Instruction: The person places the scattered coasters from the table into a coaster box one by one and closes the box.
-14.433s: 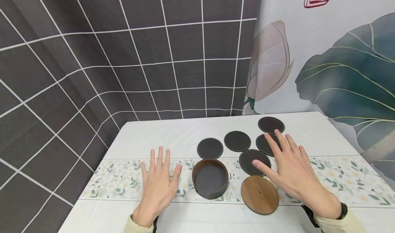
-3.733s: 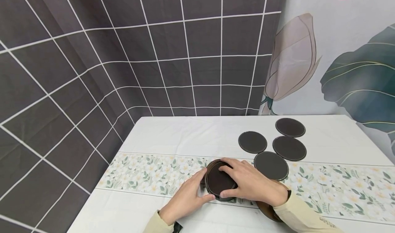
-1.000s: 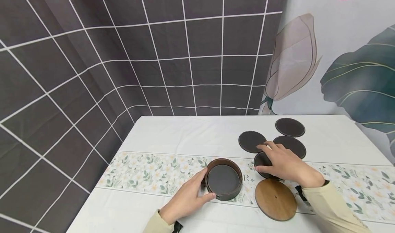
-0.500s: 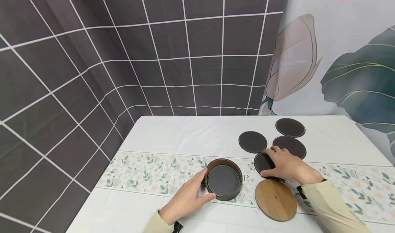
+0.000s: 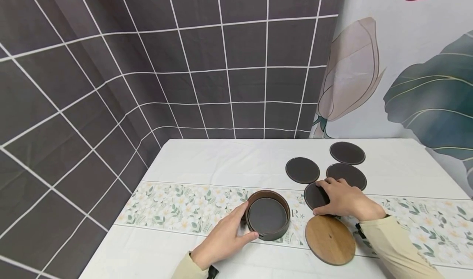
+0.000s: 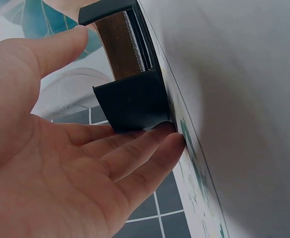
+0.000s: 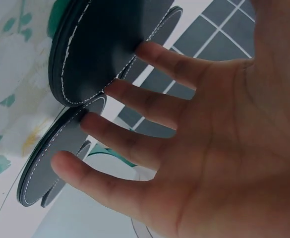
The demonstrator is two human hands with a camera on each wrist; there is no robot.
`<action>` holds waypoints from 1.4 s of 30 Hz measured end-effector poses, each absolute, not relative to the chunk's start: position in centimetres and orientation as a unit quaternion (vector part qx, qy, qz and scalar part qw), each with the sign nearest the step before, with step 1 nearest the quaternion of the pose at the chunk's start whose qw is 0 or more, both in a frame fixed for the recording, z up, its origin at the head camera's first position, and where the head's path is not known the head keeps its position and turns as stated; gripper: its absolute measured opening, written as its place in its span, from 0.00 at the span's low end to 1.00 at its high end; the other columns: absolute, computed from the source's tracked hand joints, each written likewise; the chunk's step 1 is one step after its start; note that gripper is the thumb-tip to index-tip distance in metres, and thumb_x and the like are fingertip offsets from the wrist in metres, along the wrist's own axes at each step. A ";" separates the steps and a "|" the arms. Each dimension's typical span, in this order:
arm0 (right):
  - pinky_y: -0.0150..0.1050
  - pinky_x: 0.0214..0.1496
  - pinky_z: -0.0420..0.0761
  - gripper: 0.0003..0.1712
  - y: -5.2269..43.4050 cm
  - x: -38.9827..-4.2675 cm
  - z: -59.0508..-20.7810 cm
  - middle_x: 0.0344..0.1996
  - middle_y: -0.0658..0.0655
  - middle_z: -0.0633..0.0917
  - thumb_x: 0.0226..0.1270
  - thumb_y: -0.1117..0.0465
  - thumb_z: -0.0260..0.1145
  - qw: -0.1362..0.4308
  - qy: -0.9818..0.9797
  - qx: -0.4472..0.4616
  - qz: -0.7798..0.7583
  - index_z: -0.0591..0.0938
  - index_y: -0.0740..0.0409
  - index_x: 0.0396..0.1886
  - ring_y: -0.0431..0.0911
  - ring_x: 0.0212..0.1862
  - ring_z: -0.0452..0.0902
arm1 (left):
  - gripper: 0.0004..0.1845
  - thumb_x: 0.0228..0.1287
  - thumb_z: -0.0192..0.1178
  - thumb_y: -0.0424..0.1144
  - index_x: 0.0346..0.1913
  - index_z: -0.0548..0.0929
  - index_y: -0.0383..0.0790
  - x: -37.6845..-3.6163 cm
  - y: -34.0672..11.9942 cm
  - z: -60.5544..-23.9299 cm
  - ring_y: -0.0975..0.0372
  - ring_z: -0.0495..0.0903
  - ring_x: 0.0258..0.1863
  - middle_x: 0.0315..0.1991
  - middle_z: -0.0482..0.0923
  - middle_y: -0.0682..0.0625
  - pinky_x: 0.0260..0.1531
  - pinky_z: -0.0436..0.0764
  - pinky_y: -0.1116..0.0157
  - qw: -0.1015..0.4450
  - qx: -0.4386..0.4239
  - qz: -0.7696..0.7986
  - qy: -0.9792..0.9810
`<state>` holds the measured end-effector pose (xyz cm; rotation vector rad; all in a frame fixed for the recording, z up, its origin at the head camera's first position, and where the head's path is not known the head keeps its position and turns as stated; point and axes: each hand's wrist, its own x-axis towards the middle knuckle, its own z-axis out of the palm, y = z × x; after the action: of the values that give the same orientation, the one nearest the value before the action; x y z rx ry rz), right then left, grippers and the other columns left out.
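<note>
A round, dark brown coaster holder (image 5: 268, 195) stands on the table with its open top upward and a dark coaster (image 5: 267, 215) lying inside. My left hand (image 5: 226, 236) holds the holder at its left side; the left wrist view has the thumb at the holder's upper edge and fingers along its wall (image 6: 132, 101). My right hand (image 5: 341, 199) spans another dark, round coaster (image 5: 315, 197), thumb at the near edge and fingers at the far edge. White stitching rims this coaster (image 7: 102, 49) in the right wrist view. Its right half is hidden under the hand.
Further dark coasters lie behind: a left one (image 5: 302, 170), a far one (image 5: 347, 152), and one (image 5: 346, 175) just past my right fingers. Nearer me, a round wooden disc (image 5: 330, 240) lies below my right hand. A dark gridded curtain (image 5: 207, 86) hangs behind the table.
Over the longer span, one coaster went from the table into the holder. In the last second my right hand has settled lower onto the near coaster; my left hand has stayed at the holder.
</note>
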<state>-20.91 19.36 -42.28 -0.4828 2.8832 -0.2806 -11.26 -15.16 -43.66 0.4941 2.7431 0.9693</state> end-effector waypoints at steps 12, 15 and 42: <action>0.71 0.54 0.75 0.55 19.0 -20.6 -42.6 0.59 0.74 0.78 0.43 0.30 0.79 0.070 0.980 -0.172 -0.067 0.79 0.62 0.65 0.72 0.59 0.73 | 0.46 0.70 0.64 0.56 0.80 0.57 0.36 -11.1 -15.1 -43.7 0.47 0.64 0.76 0.79 0.60 0.42 0.73 0.68 0.45 0.097 0.169 0.326 0.925; 0.70 0.55 0.75 0.54 18.9 -20.5 -42.8 0.56 0.73 0.79 0.43 0.32 0.79 0.063 0.980 -0.177 -0.062 0.79 0.64 0.63 0.71 0.58 0.74 | 0.46 0.70 0.64 0.56 0.80 0.57 0.36 -11.0 -15.2 -43.7 0.47 0.64 0.76 0.79 0.60 0.42 0.73 0.68 0.45 0.100 0.168 0.326 0.925; 0.56 0.32 0.83 0.49 18.4 -20.7 -41.5 0.62 0.71 0.75 0.49 0.38 0.76 -0.030 0.974 -0.190 -0.118 0.77 0.64 0.66 0.66 0.55 0.77 | 0.46 0.70 0.64 0.57 0.81 0.57 0.38 -11.1 -15.1 -43.8 0.47 0.64 0.76 0.79 0.60 0.43 0.73 0.68 0.44 0.095 0.166 0.324 0.927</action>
<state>-20.72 18.39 -41.50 -0.6081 3.1208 -0.3766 -11.09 -15.14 -43.77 0.4936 2.7465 0.9596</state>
